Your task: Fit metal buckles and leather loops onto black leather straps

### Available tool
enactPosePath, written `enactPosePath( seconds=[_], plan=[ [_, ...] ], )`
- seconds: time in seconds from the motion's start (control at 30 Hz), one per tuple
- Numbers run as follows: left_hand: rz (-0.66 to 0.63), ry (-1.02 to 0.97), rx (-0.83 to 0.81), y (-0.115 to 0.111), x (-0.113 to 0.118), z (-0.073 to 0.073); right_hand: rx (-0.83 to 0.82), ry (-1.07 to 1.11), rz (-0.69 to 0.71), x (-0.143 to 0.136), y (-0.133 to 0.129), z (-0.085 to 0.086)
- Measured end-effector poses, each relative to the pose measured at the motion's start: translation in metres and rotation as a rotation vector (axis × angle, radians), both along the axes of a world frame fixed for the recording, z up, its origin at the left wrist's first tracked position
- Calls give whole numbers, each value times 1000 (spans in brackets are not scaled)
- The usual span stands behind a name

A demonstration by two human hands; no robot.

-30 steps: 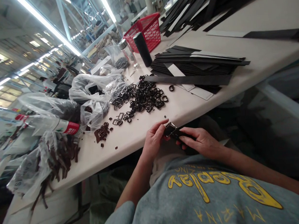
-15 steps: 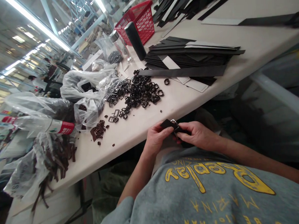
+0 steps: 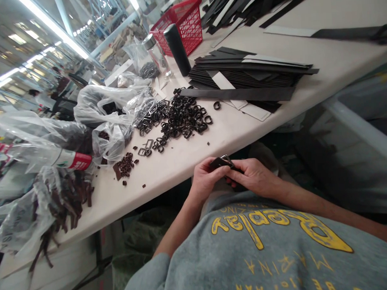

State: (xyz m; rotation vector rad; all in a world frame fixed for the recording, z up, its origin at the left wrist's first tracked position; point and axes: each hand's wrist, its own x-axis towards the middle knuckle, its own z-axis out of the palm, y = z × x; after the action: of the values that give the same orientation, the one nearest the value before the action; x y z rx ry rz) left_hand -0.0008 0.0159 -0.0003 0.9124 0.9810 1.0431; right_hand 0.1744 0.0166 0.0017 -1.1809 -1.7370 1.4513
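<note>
Close to my body, just off the table's front edge, my left hand (image 3: 207, 175) pinches the end of a dark strap (image 3: 217, 162). A shiny metal buckle (image 3: 226, 157) sits on the strap between my hands. My right hand (image 3: 257, 174) grips the same strap from the other side, its thumb close to the left thumb. Fingers cover much of the strap, and how it passes through the buckle is hidden. On the table beyond lie a heap of black strap loops (image 3: 184, 115) and several loose buckles (image 3: 145, 148).
Stacked dark straps (image 3: 241, 74) lie beyond the loops. A red basket (image 3: 188, 27), a black flask (image 3: 177, 49) and a glass bottle (image 3: 159, 56) stand behind. Plastic bags (image 3: 95, 102), small brown pieces (image 3: 126, 165) and a plastic bottle (image 3: 62, 158) occupy the table's left side.
My hands have drawn closer together, and the thumbs now nearly meet over the strap. The strap and buckle have turned slightly. The camera view has shifted a little.
</note>
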Motion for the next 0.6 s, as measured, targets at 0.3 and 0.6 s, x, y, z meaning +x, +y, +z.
enactPosePath(
  seconds=[0.3,0.6],
  plan=[
    [223,-152,-55,5,-4,0,-93,-94,106,16,-6,1],
    [104,-259,-164,-12,16,-13,-90,-22,10,5,-13,4]
  ],
)
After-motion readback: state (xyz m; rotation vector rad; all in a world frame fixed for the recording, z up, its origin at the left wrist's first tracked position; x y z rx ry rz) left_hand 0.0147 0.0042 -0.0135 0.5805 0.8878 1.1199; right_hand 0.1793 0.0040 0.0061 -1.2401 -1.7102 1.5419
